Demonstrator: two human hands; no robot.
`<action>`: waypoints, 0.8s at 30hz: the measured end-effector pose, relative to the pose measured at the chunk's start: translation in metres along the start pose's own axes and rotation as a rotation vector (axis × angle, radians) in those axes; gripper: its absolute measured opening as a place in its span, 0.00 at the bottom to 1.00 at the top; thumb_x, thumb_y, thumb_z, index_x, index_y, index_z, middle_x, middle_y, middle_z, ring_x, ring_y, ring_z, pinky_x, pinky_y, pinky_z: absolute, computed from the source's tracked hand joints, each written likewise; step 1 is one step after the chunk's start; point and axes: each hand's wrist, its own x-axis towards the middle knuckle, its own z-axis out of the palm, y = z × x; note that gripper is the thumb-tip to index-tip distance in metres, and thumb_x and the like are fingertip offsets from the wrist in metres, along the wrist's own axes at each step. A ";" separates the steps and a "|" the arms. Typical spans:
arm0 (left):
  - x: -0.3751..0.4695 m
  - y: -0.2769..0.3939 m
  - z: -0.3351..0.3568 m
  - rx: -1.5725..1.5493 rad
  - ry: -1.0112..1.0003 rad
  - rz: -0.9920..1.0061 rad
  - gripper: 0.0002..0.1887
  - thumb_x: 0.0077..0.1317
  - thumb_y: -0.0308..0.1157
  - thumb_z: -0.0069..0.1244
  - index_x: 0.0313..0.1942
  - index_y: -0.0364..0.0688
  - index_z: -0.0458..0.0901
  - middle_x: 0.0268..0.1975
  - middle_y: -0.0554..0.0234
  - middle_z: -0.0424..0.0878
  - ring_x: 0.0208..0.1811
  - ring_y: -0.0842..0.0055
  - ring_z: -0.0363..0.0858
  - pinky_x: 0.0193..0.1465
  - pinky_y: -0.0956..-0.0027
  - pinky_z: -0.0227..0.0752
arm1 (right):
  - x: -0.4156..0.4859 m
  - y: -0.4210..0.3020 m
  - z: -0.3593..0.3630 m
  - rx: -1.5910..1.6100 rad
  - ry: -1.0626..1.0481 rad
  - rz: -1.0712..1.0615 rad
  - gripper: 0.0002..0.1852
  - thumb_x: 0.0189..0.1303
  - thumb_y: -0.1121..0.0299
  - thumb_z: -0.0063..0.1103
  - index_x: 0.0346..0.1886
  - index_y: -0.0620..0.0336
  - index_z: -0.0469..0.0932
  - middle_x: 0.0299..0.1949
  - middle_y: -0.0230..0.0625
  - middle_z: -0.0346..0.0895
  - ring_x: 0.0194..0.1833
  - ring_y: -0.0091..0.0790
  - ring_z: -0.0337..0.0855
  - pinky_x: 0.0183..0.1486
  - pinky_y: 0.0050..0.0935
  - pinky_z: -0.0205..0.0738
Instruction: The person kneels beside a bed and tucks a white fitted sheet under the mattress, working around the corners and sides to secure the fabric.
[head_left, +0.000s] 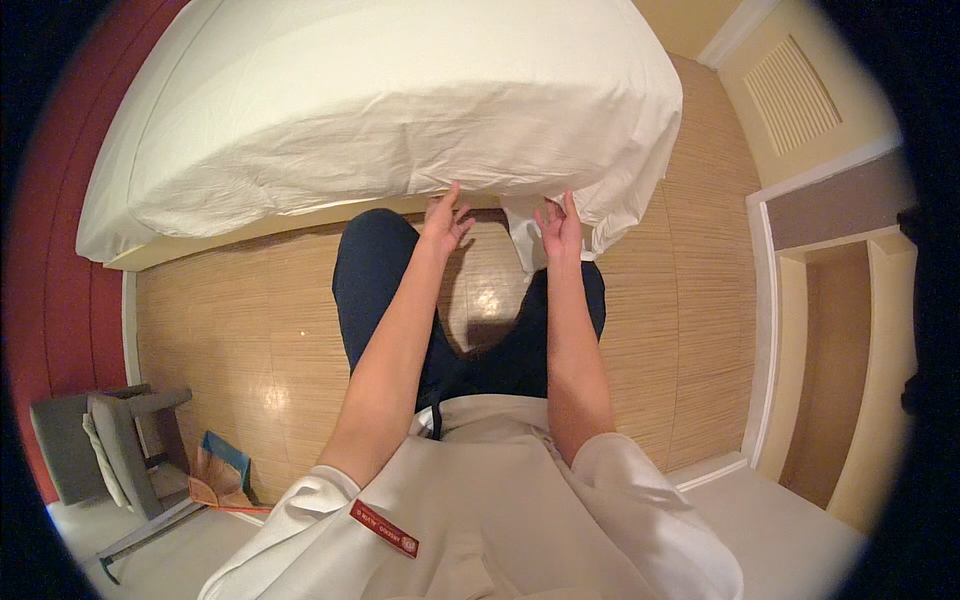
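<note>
A white bed sheet (390, 112) covers the mattress in front of me and hangs over its near side in wrinkles. My left hand (447, 223) is at the sheet's lower edge, fingers spread, with one fingertip against or very close to the cloth. To its right, my right hand (561, 229) has its fingers apart beside a loose hanging corner (531, 236) of the sheet. Whether that hand touches the cloth is unclear. Below the sheet's edge on the left, a strip of the pale bed base (300, 225) shows.
My bent knees (379, 251) are close to the bed on the wood-patterned floor (675, 300). Behind on the left are a grey chair (124, 450), a broom (214, 476) and a blue dustpan (229, 456). A shelf unit (825, 360) and a louvred panel (793, 94) line the right.
</note>
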 end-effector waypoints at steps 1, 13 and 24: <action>0.008 -0.003 -0.004 -0.113 0.059 -0.011 0.45 0.63 0.47 0.60 0.71 0.44 0.48 0.68 0.57 0.60 0.61 0.65 0.68 0.56 0.59 0.71 | 0.004 0.000 -0.004 0.014 0.011 -0.019 0.26 0.61 0.60 0.67 0.60 0.56 0.69 0.57 0.39 0.73 0.58 0.38 0.74 0.63 0.52 0.65; -0.039 -0.015 -0.029 -0.457 0.119 0.182 0.29 0.70 0.38 0.53 0.66 0.38 0.61 0.64 0.55 0.70 0.66 0.63 0.68 0.70 0.55 0.59 | -0.047 -0.004 -0.034 0.117 -0.041 0.232 0.21 0.69 0.62 0.56 0.61 0.54 0.67 0.58 0.34 0.75 0.57 0.37 0.74 0.62 0.47 0.68; -0.189 0.206 -0.022 -0.478 -0.167 0.900 0.12 0.70 0.31 0.51 0.51 0.42 0.72 0.49 0.65 0.78 0.51 0.77 0.75 0.59 0.66 0.68 | -0.185 0.009 0.173 0.294 -0.589 0.335 0.20 0.68 0.63 0.55 0.60 0.58 0.69 0.55 0.36 0.73 0.55 0.37 0.71 0.57 0.41 0.65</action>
